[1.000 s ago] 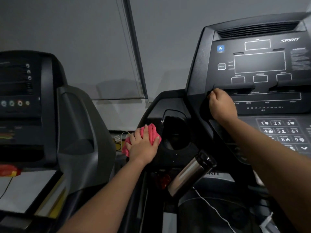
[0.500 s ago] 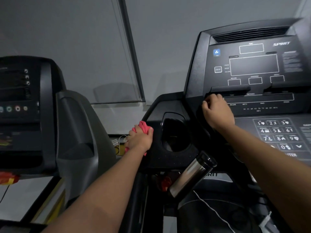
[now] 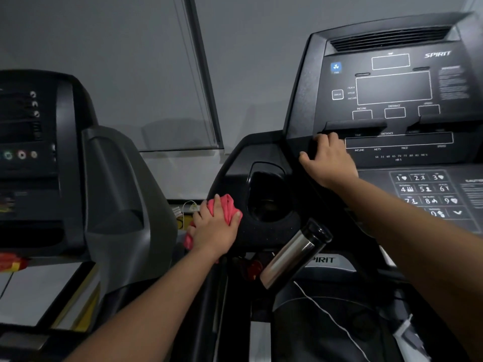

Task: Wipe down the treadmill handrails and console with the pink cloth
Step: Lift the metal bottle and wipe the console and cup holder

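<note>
Pink cloth [image 3: 225, 206] shows more than half a second ago, bunched under the gripping left hand [image 3: 215, 231] on the console [image 3: 300, 100]; right hand [image 3: 329, 161], well apart, seemingly clasps its edge.

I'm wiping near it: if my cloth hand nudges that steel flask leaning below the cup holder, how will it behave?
The steel flask looks rigid and polished, so probably slippery to hold. It leans tilted and its support isn't visible, so a nudge may tip it. Being cylindrical, it would likely roll once down.
</note>
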The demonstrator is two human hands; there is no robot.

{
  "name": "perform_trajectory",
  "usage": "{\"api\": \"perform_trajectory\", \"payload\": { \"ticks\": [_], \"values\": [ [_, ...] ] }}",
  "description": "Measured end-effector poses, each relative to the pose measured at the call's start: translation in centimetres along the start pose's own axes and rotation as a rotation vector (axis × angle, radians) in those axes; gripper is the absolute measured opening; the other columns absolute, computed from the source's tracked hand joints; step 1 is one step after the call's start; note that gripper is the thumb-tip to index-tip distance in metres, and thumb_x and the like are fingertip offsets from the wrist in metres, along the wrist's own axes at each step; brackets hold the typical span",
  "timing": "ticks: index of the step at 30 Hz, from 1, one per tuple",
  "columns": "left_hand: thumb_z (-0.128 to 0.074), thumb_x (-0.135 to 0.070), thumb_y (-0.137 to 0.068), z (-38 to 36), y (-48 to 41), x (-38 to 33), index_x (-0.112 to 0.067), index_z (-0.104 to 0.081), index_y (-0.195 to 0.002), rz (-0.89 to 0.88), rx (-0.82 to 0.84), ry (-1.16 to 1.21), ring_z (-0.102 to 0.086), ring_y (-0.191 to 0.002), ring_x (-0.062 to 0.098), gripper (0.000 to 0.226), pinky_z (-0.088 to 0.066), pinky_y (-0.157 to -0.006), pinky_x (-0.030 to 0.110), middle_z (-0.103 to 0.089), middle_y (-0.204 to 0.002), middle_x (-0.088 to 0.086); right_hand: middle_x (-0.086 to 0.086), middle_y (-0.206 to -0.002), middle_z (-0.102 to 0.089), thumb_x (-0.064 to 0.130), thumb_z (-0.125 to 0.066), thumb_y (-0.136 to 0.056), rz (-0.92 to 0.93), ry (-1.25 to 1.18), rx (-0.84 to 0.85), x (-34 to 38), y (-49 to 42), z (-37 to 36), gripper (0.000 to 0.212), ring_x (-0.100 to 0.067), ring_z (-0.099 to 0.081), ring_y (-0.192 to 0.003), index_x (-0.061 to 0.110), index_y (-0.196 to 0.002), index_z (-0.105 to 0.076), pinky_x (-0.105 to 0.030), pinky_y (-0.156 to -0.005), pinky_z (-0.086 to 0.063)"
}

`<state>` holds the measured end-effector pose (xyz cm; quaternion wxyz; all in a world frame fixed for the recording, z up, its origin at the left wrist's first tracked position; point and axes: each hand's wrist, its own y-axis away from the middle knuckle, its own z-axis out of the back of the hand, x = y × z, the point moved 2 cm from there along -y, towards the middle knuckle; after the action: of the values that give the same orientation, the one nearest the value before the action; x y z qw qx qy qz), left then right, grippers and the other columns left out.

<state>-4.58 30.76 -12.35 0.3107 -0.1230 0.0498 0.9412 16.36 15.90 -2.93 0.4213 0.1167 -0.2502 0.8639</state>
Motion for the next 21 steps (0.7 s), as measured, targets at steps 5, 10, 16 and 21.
{"api": "perform_trajectory", "payload": {
  "ticks": [5, 10, 16, 21],
  "values": [
    [-0.020, -0.059, -0.097, 0.5, -3.2, -1.3, -0.023, -0.002, -0.153, 0.075, 0.017, -0.005, -0.024, -0.134, 0.035, 0.069, -0.025, -0.108, 0.052, -0.014, -0.153, 0.013, -0.015, -0.138, -0.033, 0.056, -0.048, -0.087, 0.063, 0.114, 0.046, -0.3, 0.6, -0.5, 0.082, -0.031, -0.026, -0.131, 0.007, -0.148, -0.020, -0.041, -0.106, -0.027],
    [-0.018, -0.055, -0.099, 0.8, -6.5, -3.0, -0.021, -0.003, -0.153, 0.079, 0.009, -0.036, -0.028, -0.132, 0.035, 0.066, -0.026, -0.108, 0.054, -0.019, -0.151, 0.014, -0.013, -0.140, -0.032, 0.055, -0.057, -0.079, 0.081, 0.105, 0.036, -0.5, 0.6, -0.7, 0.090, -0.032, -0.025, -0.131, 0.010, -0.149, -0.020, -0.042, -0.107, -0.025],
    [-0.022, -0.047, -0.101, 0.3, -4.6, -1.9, -0.027, -0.007, -0.153, -0.258, -0.012, -0.079, -0.002, -0.146, 0.026, 0.058, -0.008, -0.115, 0.055, -0.001, -0.160, 0.004, -0.008, -0.137, -0.037, 0.056, -0.053, -0.072, 0.174, 0.060, -0.032, -0.4, 0.7, -0.4, 0.082, -0.031, -0.030, -0.127, 0.014, -0.142, -0.041, -0.042, -0.105, -0.027],
    [-0.001, -0.060, -0.084, -0.2, 0.7, -0.2, -0.032, -0.017, -0.151, -0.428, -0.034, -0.105, -0.008, -0.145, 0.019, 0.075, -0.007, -0.116, 0.052, -0.018, -0.157, -0.005, -0.008, -0.136, -0.038, 0.051, -0.058, -0.078, 0.167, 0.059, -0.043, -0.5, 0.8, -0.5, 0.076, -0.031, -0.031, -0.125, 0.015, -0.142, -0.040, -0.039, -0.103, -0.028]
  ]
}}
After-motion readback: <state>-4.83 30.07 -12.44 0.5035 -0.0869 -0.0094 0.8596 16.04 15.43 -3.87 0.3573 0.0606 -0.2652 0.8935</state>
